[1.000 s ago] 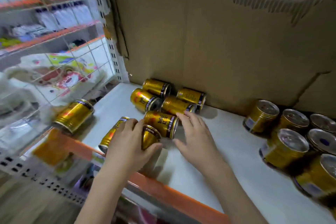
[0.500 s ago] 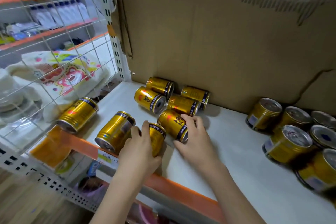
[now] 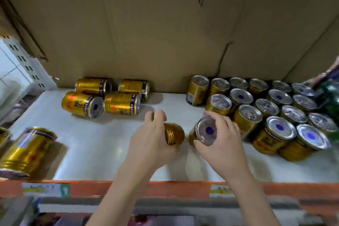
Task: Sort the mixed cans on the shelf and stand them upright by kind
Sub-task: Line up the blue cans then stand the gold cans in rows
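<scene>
Each hand holds one gold can over the middle of the white shelf (image 3: 95, 145). My left hand (image 3: 152, 137) grips a gold can (image 3: 174, 134) that lies tilted, its base toward the right. My right hand (image 3: 223, 139) grips another gold can (image 3: 203, 132) from above and the right, its silver end with a blue dot facing up. Just to the right stands a block of several upright gold cans (image 3: 275, 130). Several more gold cans (image 3: 121, 103) lie on their sides at the back left, and one lying can (image 3: 27, 150) rests near the front left edge.
Brown cardboard (image 3: 146, 33) lines the back of the shelf. An orange front rail (image 3: 128, 188) with price labels runs along the near edge. Green cans (image 3: 332, 97) show at the far right. A white perforated upright (image 3: 27, 66) stands at the left.
Both hands have lifted a can each from the left pile and carried them right, toward the upright block. My view has swung right, so the upright cans now fill the right side.
</scene>
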